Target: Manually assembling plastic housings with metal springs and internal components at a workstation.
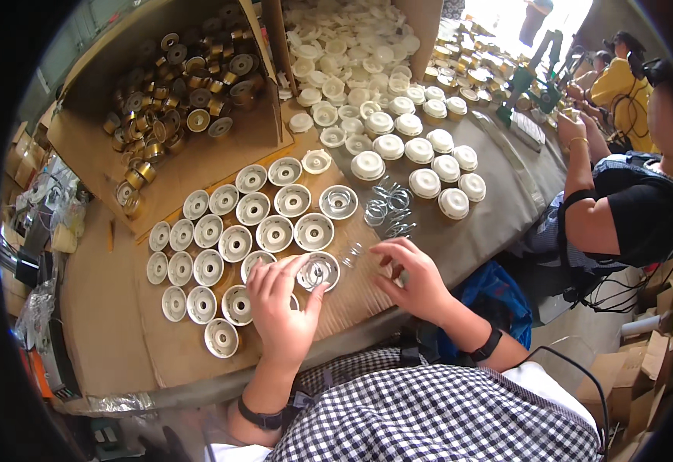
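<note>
In the centre of the frame, the left hand [284,312] arches over the left side of a white round cup [334,271], thumb and fingers parted at its rim; whether they grip it cannot be told. A coil spring stands inside this cup. Just right of it, the right hand [415,281] is loosely curled with thumb and fingers apart, near a loose spring [352,254]; whether it touches that spring is unclear.

More white cups [208,230] stand in slanting rows on the bench [498,204], left of centre. A pile of springs [387,206] lies above the right hand, and white capped pieces [425,182] stand at the upper right of centre. A cardboard box [82,146] at the upper left holds gold-coloured parts [198,119]; translucent pieces [344,50] are heaped at the top centre. At the right edge sits a co-worker [632,200] in black sleeves.
</note>
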Available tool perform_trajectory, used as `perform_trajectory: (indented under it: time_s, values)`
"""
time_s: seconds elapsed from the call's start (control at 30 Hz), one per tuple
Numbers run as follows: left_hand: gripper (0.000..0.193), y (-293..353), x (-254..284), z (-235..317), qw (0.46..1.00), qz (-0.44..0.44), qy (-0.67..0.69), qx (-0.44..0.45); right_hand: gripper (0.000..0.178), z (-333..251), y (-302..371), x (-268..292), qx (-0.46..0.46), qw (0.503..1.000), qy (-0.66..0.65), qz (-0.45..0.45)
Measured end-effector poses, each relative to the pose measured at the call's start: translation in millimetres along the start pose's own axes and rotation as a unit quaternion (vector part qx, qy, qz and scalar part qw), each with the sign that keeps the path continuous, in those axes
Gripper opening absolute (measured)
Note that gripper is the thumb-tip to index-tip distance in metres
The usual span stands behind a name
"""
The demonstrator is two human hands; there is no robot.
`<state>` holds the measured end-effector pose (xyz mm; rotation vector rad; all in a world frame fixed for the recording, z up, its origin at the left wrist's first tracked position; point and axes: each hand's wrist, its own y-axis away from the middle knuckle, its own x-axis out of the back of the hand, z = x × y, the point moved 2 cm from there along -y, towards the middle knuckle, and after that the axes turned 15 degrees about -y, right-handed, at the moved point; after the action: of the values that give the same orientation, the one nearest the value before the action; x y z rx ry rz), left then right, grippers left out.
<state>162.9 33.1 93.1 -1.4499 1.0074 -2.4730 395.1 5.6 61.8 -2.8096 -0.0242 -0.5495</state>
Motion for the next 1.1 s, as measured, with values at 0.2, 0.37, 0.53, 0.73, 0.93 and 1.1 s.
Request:
perform_trajectory:
  time_s: [0.2,0.37,0.53,0.73,0.93,1.1]
  values:
    - [0.048,3,-22,-5,0.996,-0.052,-0.063,-0.034,0.043,0,-31,-25,-0.007,0.997,0.081,0.012]
    - [0.042,10,-28,-15,0.996,-0.061,-0.061,-0.033,0.037,-1,-51,-25,-0.092,0.995,-0.027,0.003]
    - [0.043,10,-26,-14,0.998,-0.051,-0.045,-0.017,0.038,-8,-93,-51,0.172,0.968,0.168,-0.071]
    - [0.042,11,-26,-21,0.998,-0.052,-0.032,-0.002,0.041,-2,-106,-62,0.144,0.955,0.202,-0.164]
    - [0.041,7,-23,-22,0.999,-0.031,-0.018,-0.021,0.035,-16,-96,-13,0.162,0.966,0.202,0.018]
    - [0.039,2,-13,-9,0.997,-0.006,0.022,-0.072,0.055,21,-81,44,0.004,0.955,0.287,0.071]
